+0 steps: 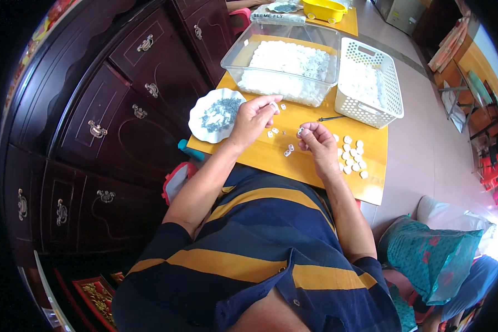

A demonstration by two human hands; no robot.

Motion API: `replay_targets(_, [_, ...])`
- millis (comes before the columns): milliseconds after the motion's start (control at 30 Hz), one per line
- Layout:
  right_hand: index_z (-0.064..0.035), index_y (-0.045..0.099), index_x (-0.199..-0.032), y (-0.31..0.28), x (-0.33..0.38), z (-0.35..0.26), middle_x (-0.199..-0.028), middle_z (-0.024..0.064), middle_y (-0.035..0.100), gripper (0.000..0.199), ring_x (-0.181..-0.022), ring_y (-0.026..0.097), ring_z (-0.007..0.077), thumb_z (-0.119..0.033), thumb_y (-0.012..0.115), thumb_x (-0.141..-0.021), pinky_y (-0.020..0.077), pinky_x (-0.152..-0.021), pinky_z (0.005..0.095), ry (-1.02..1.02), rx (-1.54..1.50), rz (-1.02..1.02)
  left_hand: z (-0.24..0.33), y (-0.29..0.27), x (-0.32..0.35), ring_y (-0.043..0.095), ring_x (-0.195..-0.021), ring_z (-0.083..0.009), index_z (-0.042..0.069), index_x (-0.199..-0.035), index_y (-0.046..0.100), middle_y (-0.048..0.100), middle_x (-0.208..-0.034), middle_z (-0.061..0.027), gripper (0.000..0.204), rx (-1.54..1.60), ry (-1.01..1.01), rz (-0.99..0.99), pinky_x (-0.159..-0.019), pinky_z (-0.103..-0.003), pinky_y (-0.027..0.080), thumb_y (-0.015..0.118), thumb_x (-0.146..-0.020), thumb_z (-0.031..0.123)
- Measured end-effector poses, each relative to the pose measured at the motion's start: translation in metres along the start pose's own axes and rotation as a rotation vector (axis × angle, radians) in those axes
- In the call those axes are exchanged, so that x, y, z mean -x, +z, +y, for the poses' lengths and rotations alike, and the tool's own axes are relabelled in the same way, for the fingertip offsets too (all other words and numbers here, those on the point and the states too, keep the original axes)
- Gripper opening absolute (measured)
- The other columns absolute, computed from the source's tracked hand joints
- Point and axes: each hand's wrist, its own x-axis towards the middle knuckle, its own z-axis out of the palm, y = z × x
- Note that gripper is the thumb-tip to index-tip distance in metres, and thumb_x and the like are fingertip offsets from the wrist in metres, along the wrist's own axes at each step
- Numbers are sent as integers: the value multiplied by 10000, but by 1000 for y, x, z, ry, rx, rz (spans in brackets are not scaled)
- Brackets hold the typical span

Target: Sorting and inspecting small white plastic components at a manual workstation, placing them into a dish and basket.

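Observation:
Both hands are raised over the wooden table (249,157). My left hand (250,120) pinches a small white plastic piece (274,106) between thumb and fingers. A small white piece with a dark spot (300,131) sits in the fingertips of my right hand (321,146). Between and below the hands lie several small white pieces with holes (275,130). To the left of my left hand, a white scalloped plate (198,113) holds small dark grey bits and some white ones. Several rounded white pieces (347,155) are grouped right of my right hand.
A clear plastic bin (232,65) full of white pieces stands at the table's far side. Beside it is a white perforated basket (394,91) with more pieces. A thin black tool (331,118) lies before the basket. Dark wooden drawers (116,99) line the left.

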Motion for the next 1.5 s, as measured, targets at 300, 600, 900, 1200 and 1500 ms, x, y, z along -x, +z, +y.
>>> replay_targets(300, [-60,640,-1080,4,3,0,-888,4,671,122,-722,583,77,-135,659,-986,460,-677,217,-19,-17,25,3,5,3,601,-760,-41,-9,-1287,617,689,-921,-19,321,-142,114,-152,-671,-197,505,611,-970,41])
replay_targets(600, [-48,630,-1081,4,2,0,-899,16,666,119,-741,592,86,-124,648,-991,466,-684,224,-77,-33,21,15,14,8,584,-740,-14,5,-1191,686,702,-909,10,246,-237,108,-209,-658,-187,494,660,-954,64])
replay_targets(900, [-42,633,-1091,6,2,-1,-908,21,673,129,-755,600,88,-123,647,-992,479,-692,228,-69,-7,28,17,21,10,524,-671,-3,7,-1082,705,678,-835,41,166,-272,156,-187,-623,-182,472,694,-934,82])
replay_targets(1200, [-30,641,-1074,3,2,0,-950,13,688,117,-868,647,76,-92,636,-975,536,-754,232,-48,-4,0,12,22,10,581,-708,-11,-4,-1098,701,708,-871,18,180,-283,132,-210,-661,-183,500,685,-936,75])
replay_targets(1500, [-15,645,-1058,5,4,-3,-919,24,699,117,-782,628,77,-93,652,-971,508,-712,217,-49,25,3,13,23,10,688,-710,-102,-14,-1042,722,749,-851,-93,151,-314,175,-203,-651,-247,545,672,-908,34])
